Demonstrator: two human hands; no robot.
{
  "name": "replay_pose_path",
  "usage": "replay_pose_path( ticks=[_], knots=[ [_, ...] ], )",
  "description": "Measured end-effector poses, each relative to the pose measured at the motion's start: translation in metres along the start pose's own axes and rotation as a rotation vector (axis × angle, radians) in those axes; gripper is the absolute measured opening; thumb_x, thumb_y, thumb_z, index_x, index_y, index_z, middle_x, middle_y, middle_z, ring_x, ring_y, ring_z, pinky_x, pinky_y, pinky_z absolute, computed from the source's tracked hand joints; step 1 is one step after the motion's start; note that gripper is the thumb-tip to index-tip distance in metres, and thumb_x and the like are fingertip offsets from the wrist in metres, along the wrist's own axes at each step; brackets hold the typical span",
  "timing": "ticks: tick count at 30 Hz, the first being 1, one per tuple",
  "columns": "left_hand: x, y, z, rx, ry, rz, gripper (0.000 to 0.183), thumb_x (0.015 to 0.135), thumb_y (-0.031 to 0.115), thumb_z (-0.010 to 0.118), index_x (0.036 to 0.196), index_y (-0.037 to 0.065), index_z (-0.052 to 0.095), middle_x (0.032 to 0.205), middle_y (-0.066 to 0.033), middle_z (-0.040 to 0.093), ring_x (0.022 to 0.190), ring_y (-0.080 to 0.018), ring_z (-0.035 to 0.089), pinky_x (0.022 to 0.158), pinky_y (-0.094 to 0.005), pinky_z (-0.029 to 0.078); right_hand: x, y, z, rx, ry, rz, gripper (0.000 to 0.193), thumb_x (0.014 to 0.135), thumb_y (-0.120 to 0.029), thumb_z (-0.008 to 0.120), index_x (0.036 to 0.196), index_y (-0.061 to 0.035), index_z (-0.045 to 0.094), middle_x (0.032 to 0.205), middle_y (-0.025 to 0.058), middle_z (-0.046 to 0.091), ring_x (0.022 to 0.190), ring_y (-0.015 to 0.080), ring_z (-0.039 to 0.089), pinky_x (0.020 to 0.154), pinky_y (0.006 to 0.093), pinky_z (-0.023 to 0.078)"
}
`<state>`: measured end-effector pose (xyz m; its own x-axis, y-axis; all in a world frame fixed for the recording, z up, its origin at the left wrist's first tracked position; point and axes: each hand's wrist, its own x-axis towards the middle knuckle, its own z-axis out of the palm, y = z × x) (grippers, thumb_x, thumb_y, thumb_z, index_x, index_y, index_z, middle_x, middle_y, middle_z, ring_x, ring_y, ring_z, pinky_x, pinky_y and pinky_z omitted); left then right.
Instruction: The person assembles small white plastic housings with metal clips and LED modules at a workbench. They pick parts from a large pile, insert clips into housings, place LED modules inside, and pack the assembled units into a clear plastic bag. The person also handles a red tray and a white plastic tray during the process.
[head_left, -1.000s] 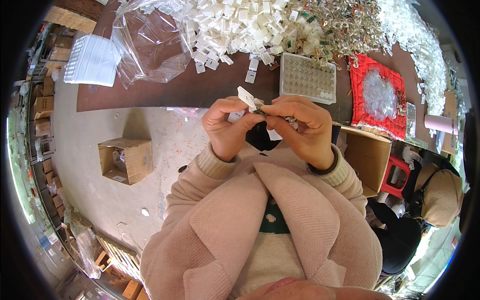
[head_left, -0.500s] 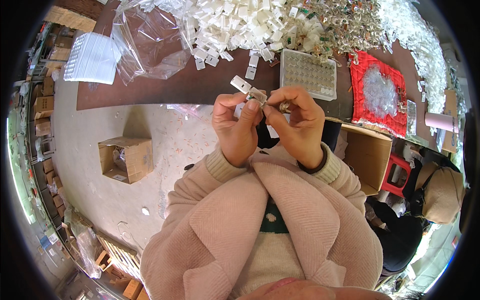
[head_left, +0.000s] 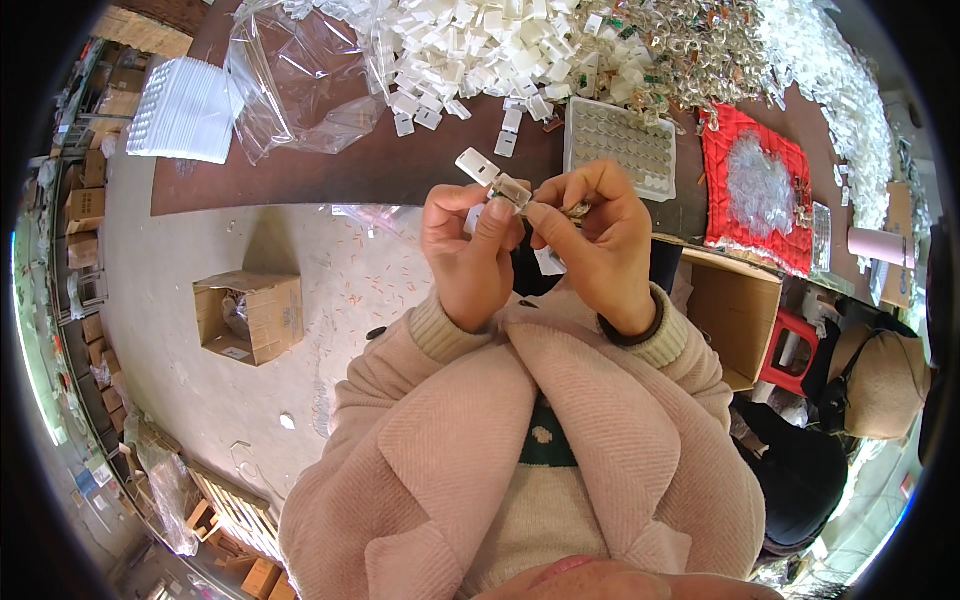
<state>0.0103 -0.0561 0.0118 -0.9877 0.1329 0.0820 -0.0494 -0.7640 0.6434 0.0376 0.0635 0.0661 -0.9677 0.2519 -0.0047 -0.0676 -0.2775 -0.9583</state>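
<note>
In front of my chest, just off the table's near edge, both hands meet. My left hand (head_left: 468,250) is closed, pinching a small white plastic case (head_left: 479,167) with a dark slot; its opened half with a bit of green inside shows at the fingertips. Thumb and forefinger of my right hand (head_left: 603,245) press against the same opened half. A small brownish clear part (head_left: 577,211) sits among the right fingers, its kind too small to make out. Beyond the hands a heap of similar white plastic cases (head_left: 480,50) covers the table.
A clear tray of round coin-like cells (head_left: 619,150) lies beyond my right hand, beside a red cloth (head_left: 728,225) bearing clear pieces. Stacked white trays (head_left: 183,112) and a plastic bag (head_left: 300,85) lie at left. A cardboard box (head_left: 270,320) stands on the floor; a red stool (head_left: 792,352) is at right.
My right thumb has shifted slightly and lies straighter against the opened half. The white case has tilted a little up and left. Both hands otherwise stay in place.
</note>
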Motion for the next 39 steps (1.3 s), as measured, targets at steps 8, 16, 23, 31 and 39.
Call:
replay_pose_path(
  ticks=[8,16,23,31,39],
  knots=[
    [0.001,0.004,0.001,-0.134,0.045,-0.19,0.008,0.099,0.009,0.061,0.105,0.011,0.056,0.1,-0.013,0.068,0.064,-0.0085,0.048,0.059,-0.0256,0.045,-0.002,0.012,0.0,-0.227,-0.04,-0.216,0.029,0.084,0.009,0.07,0.092,-0.0056,0.046,0.091,0.0099,0.066,0.08,0.01,0.06,0.074,0.024,0.05],
    [0.001,0.003,0.001,-0.184,0.04,-0.254,0.007,0.098,0.009,0.062,0.103,0.011,0.057,0.099,-0.0117,0.068,0.064,-0.0078,0.048,0.059,-0.0241,0.043,-0.004,0.016,-0.004,-0.437,-0.031,-0.389,0.025,0.082,0.004,0.07,0.1,-0.0014,0.052,0.09,0.0086,0.067,0.081,0.009,0.064,0.073,0.0248,0.052],
    [0.001,-0.003,0.002,-0.064,-0.007,-0.05,0.017,0.095,0.003,0.064,0.107,0.011,0.054,0.1,-0.014,0.068,0.069,-0.0108,0.051,0.061,-0.0244,0.043,-0.003,0.016,0.0,-0.273,0.065,-0.321,0.029,0.082,0.003,0.069,0.105,-0.0007,0.053,0.088,0.0083,0.066,0.081,0.0104,0.064,0.076,0.025,0.052],
    [-0.001,-0.004,-0.004,0.063,0.006,0.041,0.021,0.094,-0.001,0.065,0.107,0.01,0.053,0.103,-0.0155,0.068,0.076,-0.0109,0.058,0.064,-0.0248,0.048,-0.003,0.009,0.004,-0.314,0.064,-0.263,0.031,0.08,0.005,0.069,0.106,-0.0012,0.052,0.087,0.0075,0.065,0.081,0.0105,0.064,0.075,0.0248,0.052],
    [0.0,-0.001,0.0,0.147,-0.027,0.114,0.015,0.097,0.005,0.062,0.105,0.011,0.052,0.103,-0.0187,0.07,0.064,-0.0081,0.05,0.058,-0.022,0.042,-0.002,0.007,0.004,-0.147,0.06,-0.162,0.031,0.083,0.006,0.068,0.106,-0.0016,0.049,0.09,0.0064,0.063,0.081,0.0087,0.062,0.074,0.0234,0.051]
  ],
)
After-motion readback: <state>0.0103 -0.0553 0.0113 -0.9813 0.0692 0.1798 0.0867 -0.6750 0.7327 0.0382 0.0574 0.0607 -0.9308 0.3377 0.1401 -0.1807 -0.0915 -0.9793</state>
